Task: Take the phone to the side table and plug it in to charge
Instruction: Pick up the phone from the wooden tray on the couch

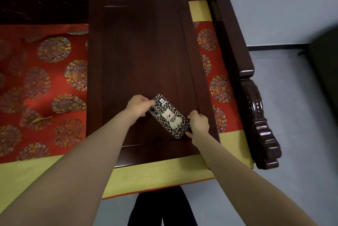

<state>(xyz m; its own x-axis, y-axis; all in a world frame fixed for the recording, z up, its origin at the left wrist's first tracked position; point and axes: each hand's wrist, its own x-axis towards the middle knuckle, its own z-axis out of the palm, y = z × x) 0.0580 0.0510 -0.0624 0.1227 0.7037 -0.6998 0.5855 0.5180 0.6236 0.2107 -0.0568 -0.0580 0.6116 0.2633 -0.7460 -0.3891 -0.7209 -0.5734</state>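
The phone (169, 116), lying face down on the dark low table (139, 51) with its long axis diagonal, is pinched at its 2 ends by the left hand (138, 105) and the right hand (199, 124).

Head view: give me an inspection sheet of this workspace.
Surface: dark wooden table set on a red patterned cushion.
Job's things: phone in leopard-print case, face down, angled.
Clutter: nothing seen.
Hands: left hand grips the phone's camera end; right hand its other end, fingers curled on the edge.
Cables: nothing seen; no charger in view.
Surroundings: carved wooden armrest, grey floor.
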